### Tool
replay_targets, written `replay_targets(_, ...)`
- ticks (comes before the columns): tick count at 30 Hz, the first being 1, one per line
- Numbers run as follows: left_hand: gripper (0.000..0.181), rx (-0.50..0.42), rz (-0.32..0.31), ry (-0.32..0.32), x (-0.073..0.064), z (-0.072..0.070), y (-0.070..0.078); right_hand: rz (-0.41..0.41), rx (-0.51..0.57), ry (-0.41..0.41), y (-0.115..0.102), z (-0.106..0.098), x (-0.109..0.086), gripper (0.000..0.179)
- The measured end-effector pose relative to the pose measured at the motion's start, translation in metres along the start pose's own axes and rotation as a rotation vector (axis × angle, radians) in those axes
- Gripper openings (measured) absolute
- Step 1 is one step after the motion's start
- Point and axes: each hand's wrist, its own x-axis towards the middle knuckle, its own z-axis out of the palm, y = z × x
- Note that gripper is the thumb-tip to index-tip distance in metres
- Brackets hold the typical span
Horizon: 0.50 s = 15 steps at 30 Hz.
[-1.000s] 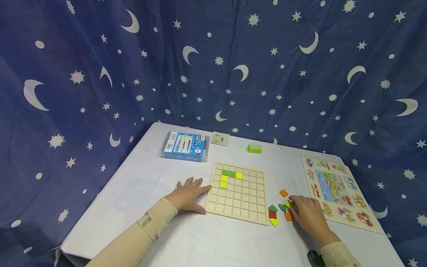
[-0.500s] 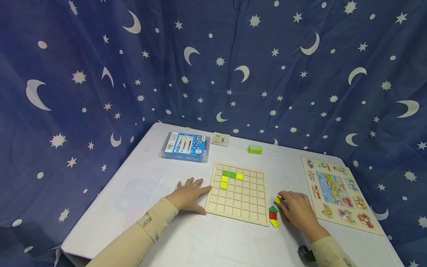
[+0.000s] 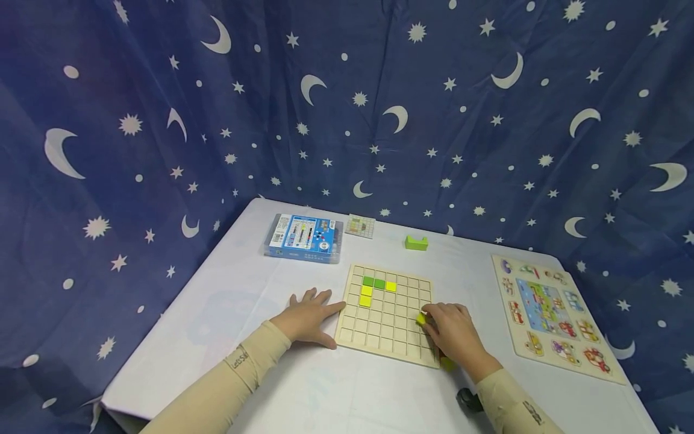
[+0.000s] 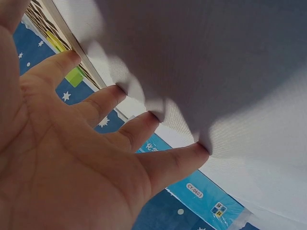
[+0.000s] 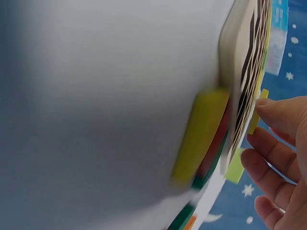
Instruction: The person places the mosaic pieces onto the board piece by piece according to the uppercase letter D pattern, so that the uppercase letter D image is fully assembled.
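Note:
My left hand (image 3: pixel 306 319) lies spread on the cloth, its index finger and thumb against the left edge of the wooden grid board (image 3: pixel 379 351). In the left wrist view its fingertips press on the white surface. My right hand (image 3: pixel 458 334) is over the board's right side and pinches a yellow tile (image 5: pixel 259 109) between thumb and index finger. Two green tiles (image 3: pixel 379 284) and several yellow tiles (image 3: pixel 365 301) sit in the board's upper left cells. Beside the board, a loose yellow piece (image 5: pixel 201 136) and red and green ones are partly hidden by my right hand.
A clear-lidded box with a blue label (image 3: pixel 303 238), a small pattern card (image 3: pixel 360 226) and a light green block (image 3: pixel 416 243) stand along the back. On the right lies a picture puzzle board (image 3: pixel 558 319). A dark object (image 3: pixel 468 400) is at my right wrist.
My right hand has picked a yellow tile from the loose pieces and carried it left, over the board's right side. The left hand has stayed in place.

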Motion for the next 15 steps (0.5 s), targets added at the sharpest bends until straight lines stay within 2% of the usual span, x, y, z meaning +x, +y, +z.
replay_targets(6, 0.095, -0.003, 0.004, -0.005, -0.001, 0.001, 0.001, -0.079, 0.007, 0.019, -0.021, 0.007, 0.014, 0.035)
replay_targets(15, 0.094, -0.004, 0.006, -0.006, -0.001, -0.002, 0.001, -0.166, 0.009, -0.022, -0.062, 0.015, 0.041, 0.031)
